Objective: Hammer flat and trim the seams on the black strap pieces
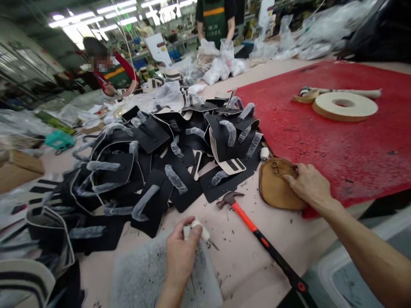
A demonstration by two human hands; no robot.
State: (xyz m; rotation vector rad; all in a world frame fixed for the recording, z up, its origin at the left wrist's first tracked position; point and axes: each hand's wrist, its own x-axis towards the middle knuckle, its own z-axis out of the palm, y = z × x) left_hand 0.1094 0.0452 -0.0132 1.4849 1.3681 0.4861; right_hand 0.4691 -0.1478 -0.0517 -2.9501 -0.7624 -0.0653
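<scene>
My left hand (182, 252) is closed around a small tool with a white handle (204, 233) and a thin metal point, which looks like an awl. Below it lies a translucent white plastic board (138, 269). On the right, my right hand (310, 184) grips the edge of a rounded brown leather pouch (279, 188), thumb on top; a small metal ring shows near its upper edge. Between the hands rests a claw hammer (250, 224) with an orange and black handle. Just behind the pouch sits a small white spool-like object (264, 153).
Black leather panels (154, 137) with plastic-wrapped handles are heaped at left and centre. A red mat (337, 145) holds a roll of pale tape (345, 105). Two people (214, 21) work beyond the table. Tiny dark bits are scattered about.
</scene>
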